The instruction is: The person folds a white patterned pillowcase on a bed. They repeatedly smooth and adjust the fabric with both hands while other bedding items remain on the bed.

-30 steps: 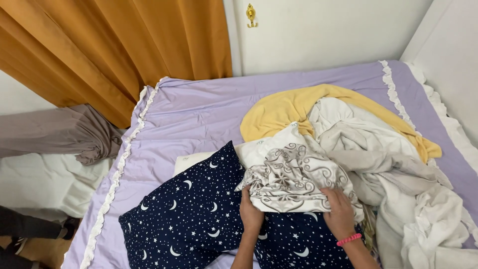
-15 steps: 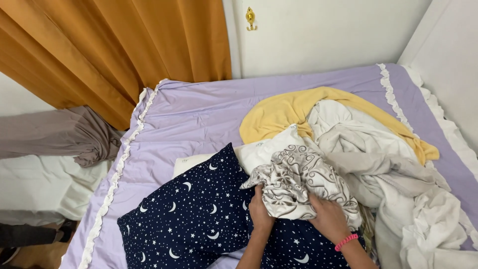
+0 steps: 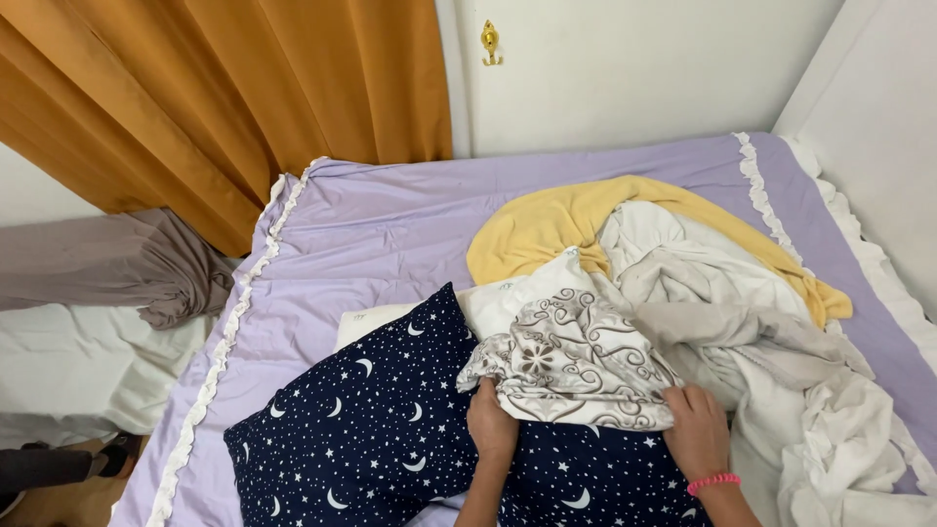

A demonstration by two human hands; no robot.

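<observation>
Both hands grip the patterned cloth: left hand (image 3: 491, 422) bunching one edge, right hand (image 3: 695, 429) pinching the other, over the starry pillow (image 3: 371, 439). Best pull evenly, keeping edges taut.

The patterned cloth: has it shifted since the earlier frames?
Yes. The patterned cloth has been drawn left and bunched, toward the navy pillow, away from the white pile.

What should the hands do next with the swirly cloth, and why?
Probably lift the swirly cloth clear. The left hand and right hand both grip its lower edge, yet it sits bunched on the starry pillow, against the white pile.
</observation>
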